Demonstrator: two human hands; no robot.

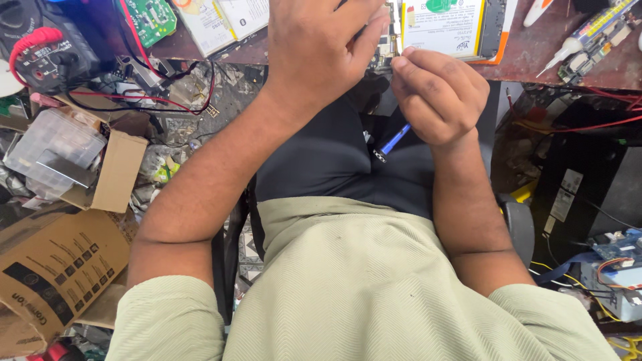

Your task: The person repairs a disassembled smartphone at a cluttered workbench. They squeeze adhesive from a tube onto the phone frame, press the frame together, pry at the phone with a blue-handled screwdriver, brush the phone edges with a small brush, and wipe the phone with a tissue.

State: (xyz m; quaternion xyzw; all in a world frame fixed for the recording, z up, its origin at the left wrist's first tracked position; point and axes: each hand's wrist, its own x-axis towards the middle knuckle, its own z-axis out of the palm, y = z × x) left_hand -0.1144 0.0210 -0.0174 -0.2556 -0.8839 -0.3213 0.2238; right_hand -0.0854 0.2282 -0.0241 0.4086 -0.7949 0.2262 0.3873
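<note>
You sit at a cluttered repair bench (535,47), its reddish-brown top running along the far edge of view, with boxes and loose wires crowding the floor below your left arm. Nearest you, your pale green shirt fills the foreground and both forearms rise from it toward the bench. Your right hand (438,93) is curled closed around a blue-handled tool (389,142), whose handle and silver end stick out below the fist toward your lap; its working tip is hidden by your fingers. Your left hand (321,47) rests just beside it, palm down with fingers bent over the opened phone (445,23); whether it is gripping the phone you cannot tell. The phone lies just beyond both hands at the bench edge, its white battery showing. Farther right lies a glue tube (568,47); far left, a multimeter (43,47) with red leads.
</note>
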